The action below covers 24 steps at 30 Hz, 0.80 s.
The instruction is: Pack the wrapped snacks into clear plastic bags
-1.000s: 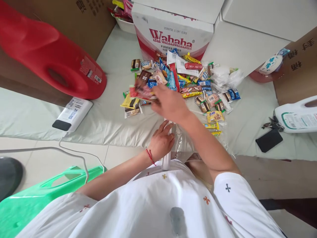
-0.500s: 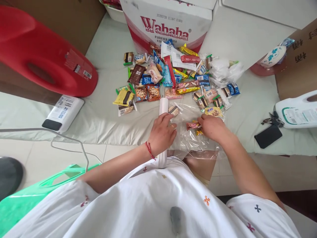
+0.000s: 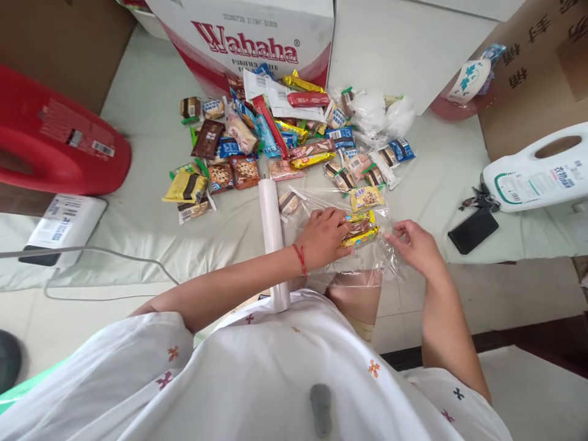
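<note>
A clear plastic bag (image 3: 367,260) lies at the near edge of the white-sheeted surface (image 3: 138,226), unrolled from a white roll of bags (image 3: 272,233). My left hand (image 3: 324,236) rests on the bag with its fingers curled over several small snack packets (image 3: 361,228) inside it. My right hand (image 3: 413,245) pinches the bag's right edge. A heap of wrapped snacks (image 3: 285,135) lies beyond, in front of a Wahaha carton (image 3: 248,37).
A red jug (image 3: 55,147) and a white device with a cable (image 3: 62,223) lie at the left. A white detergent jug (image 3: 537,171), keys and a black phone (image 3: 473,229) lie at the right. Cardboard boxes (image 3: 528,73) stand behind.
My right hand pulled back from the snack heap, brought a packet to the bag, then shifted to the bag's right edge. My left hand moved right onto the packets.
</note>
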Available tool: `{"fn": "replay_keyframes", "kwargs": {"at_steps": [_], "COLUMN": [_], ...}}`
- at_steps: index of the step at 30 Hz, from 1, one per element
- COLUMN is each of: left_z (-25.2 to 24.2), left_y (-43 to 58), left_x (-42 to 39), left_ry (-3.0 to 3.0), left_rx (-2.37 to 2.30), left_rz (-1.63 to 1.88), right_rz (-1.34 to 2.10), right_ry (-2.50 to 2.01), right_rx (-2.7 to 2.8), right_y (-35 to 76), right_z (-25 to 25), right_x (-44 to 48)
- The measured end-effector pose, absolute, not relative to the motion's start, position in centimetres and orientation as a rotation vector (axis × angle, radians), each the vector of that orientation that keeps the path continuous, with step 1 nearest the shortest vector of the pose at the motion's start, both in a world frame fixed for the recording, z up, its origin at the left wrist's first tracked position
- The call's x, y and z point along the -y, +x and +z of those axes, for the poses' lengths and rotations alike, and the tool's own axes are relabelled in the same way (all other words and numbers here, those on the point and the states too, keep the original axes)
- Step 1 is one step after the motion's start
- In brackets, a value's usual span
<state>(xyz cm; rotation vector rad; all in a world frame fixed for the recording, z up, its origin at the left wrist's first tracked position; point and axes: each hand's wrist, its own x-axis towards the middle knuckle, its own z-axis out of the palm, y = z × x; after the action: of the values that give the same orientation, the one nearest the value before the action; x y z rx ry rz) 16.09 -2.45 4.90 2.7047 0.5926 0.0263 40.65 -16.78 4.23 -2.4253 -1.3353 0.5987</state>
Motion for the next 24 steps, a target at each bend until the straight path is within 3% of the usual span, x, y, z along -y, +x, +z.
{"fn": "replay_keyframes", "kwargs": {"at_steps": [4, 17, 24], "left_z": [3.7, 1.5, 0.9], "left_y": [16.3, 17.8, 17.5], "left_x": [3.5, 3.9, 3.4], "left_ry": [2.748, 2.768, 2.744], "left_rx": [-0.621, -0.421, -0.388], "left_rz": [-0.011, 0.103, 0.116], "right_rz": [0.617, 1.152, 1.223], "right_ry": [-2.601, -1.788, -1.708], "right_rx": [1.194, 0.294, 0.143], "right_y": [39.1, 39.8, 41.3], "right_z": [2.0, 2.8, 2.8], "right_x": [17.0, 17.3, 15.6]}}
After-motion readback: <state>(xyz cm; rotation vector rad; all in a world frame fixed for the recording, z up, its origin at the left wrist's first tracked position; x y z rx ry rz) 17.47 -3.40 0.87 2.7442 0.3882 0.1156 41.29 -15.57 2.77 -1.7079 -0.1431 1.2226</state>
